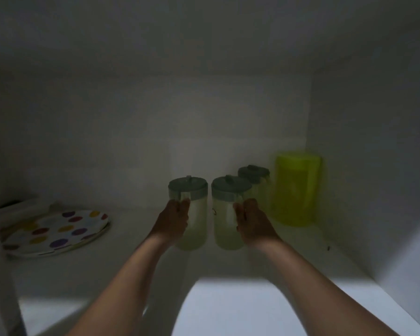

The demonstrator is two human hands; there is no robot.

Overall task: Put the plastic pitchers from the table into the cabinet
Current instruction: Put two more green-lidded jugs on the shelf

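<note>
Reaching deep into the dim cabinet (349,117), both bare arms stretch forward side by side. The left hand (172,221) is wrapped around the handle side of a pale pitcher (195,214) with a grey lid; the body of that pitcher stands just beyond and to the right of its curled fingers (183,206). The right hand (252,224) grips a second pale pitcher (224,221) in the same way, its body just left of and beyond those fingers. Both pitchers are upright, close together but apart, low over the shelf; whether their bases touch it cannot be told. Behind the right hand's fingertips stands a third grey-lidded pitcher (255,178), and further right of them a yellow-green pitcher (296,190) sits near the side wall. Well left of the left hand, a polka-dot plate (56,231) lies on the shelf.
</note>
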